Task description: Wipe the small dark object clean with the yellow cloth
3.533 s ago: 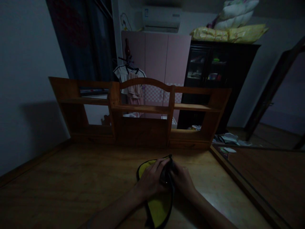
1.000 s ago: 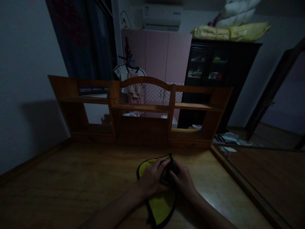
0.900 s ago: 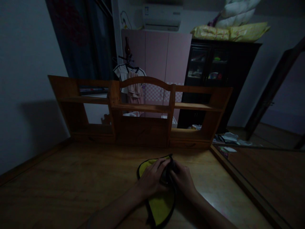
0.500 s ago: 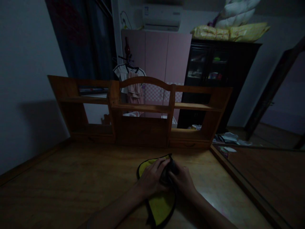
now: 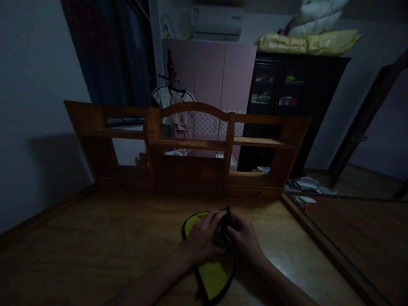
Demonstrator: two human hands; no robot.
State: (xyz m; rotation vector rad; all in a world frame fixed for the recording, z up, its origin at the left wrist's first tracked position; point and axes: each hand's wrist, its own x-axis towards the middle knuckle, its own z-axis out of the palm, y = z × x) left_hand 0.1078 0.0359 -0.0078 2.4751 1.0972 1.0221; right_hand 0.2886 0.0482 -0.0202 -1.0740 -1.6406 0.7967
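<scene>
A yellow piece with black edging [image 5: 215,276], like an opened-out soft case, lies on the wooden table below my hands. Over its upper part, my left hand [image 5: 202,236] curls its fingers round a dark, slightly shiny rounded object [image 5: 219,236]. From the other side my right hand [image 5: 246,238] grips the same dark object, with thumb and fingers pinched at its right edge. Poor light and my fingers hide much of this object, so its exact kind cannot be made out.
A wooden shelf unit [image 5: 188,146] with small drawers stands along the back of the table [image 5: 127,238]. A raised wooden edge [image 5: 318,246] runs down the right side. At left is a white wall [image 5: 38,127]. Papers [image 5: 307,183] lie beyond the right edge.
Both hands stay almost in place on the dark object. The fingers of my left hand and the top of the black edging have shifted slightly.
</scene>
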